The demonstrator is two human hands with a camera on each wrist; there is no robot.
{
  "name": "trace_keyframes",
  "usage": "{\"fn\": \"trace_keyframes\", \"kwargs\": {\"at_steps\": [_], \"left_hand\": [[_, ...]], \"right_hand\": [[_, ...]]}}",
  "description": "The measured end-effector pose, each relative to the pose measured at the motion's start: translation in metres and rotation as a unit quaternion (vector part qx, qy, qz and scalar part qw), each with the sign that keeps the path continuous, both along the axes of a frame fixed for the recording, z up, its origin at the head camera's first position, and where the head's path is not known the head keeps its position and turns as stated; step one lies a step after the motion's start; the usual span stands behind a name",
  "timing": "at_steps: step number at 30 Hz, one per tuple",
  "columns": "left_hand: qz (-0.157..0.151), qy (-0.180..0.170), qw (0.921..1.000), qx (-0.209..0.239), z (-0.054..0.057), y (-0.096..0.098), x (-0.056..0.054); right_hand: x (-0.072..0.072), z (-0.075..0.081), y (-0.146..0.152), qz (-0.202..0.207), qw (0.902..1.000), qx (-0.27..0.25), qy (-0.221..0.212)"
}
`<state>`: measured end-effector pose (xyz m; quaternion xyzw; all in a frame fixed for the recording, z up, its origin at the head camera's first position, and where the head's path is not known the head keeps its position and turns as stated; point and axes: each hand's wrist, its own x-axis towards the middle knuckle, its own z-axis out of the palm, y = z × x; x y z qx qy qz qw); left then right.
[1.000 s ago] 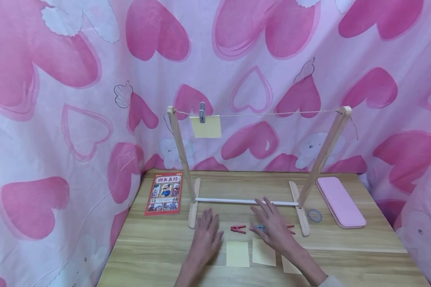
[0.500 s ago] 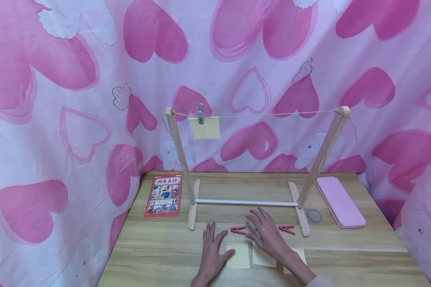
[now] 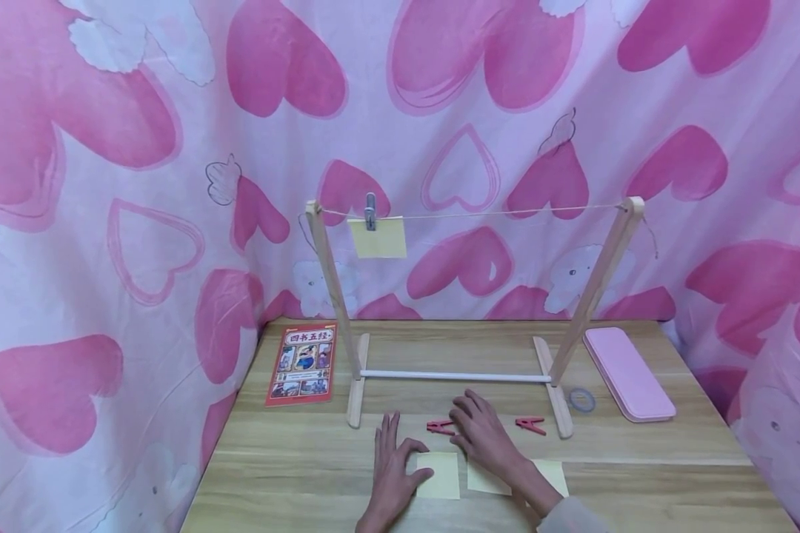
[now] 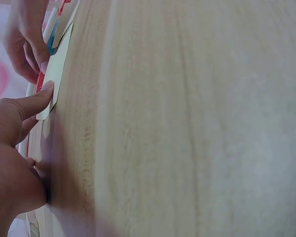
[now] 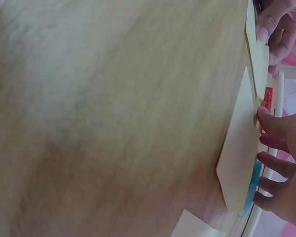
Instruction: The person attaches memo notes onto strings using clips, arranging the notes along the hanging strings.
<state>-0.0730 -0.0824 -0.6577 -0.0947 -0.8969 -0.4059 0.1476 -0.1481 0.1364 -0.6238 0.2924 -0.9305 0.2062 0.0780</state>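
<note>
My left hand (image 3: pixel 395 477) is at the left of three yellow sticky notes (image 3: pixel 440 477) in a row, its thumb over the left edge and its index finger at the upper corner. The other fingers stretch forward. My right hand (image 3: pixel 485 437) has its thumb and index finger around the leg ends of a red clothespin (image 3: pixel 438 427), which shows between them in the right wrist view. Beneath that hand lies a blue clothespin (image 5: pixel 250 190), hidden in the head view. The middle sticky note (image 5: pixel 239 143) is partly covered by the right hand, the right one (image 3: pixel 552 475) by the forearm.
Behind the hands stands a wooden frame (image 3: pixel 590 296) with a string on top and a white crossbar (image 3: pixel 453 376) below. A grey clip (image 3: pixel 370 212) holds a yellow note (image 3: pixel 381 238) on the string. Around it lie another red clothespin (image 3: pixel 530 426), red booklet (image 3: pixel 302 364), tape ring (image 3: pixel 581 400) and pink case (image 3: pixel 630 374).
My left hand has come right and nearer to me, onto the left sticky note. My right hand has moved left to the red clothespin, uncovering the other red one.
</note>
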Motion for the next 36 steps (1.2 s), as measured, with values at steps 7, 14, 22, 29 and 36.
{"fn": "trace_keyframes", "kwargs": {"at_steps": [7,14,22,29,36], "left_hand": [[0.002,-0.027,0.9994,0.021,0.005,0.001,0.002],[0.017,0.03,0.9979,0.056,0.002,0.004,0.002],[0.067,-0.006,0.9763,0.205,0.013,0.007,0.008],[0.101,-0.118,0.9443,0.29,0.039,0.01,0.012],[0.137,-0.155,0.9029,0.377,0.056,0.011,0.007]], "right_hand": [[0.001,-0.004,-0.001,-0.012,0.9997,-0.021,-0.002],[0.001,-0.006,0.003,-0.002,0.9955,-0.089,0.031],[-0.004,-0.002,0.011,0.022,0.9806,-0.19,0.04],[0.0,0.034,0.011,-0.007,0.9744,-0.207,-0.088],[0.0,0.045,0.014,-0.036,0.9682,-0.212,-0.127]]}}
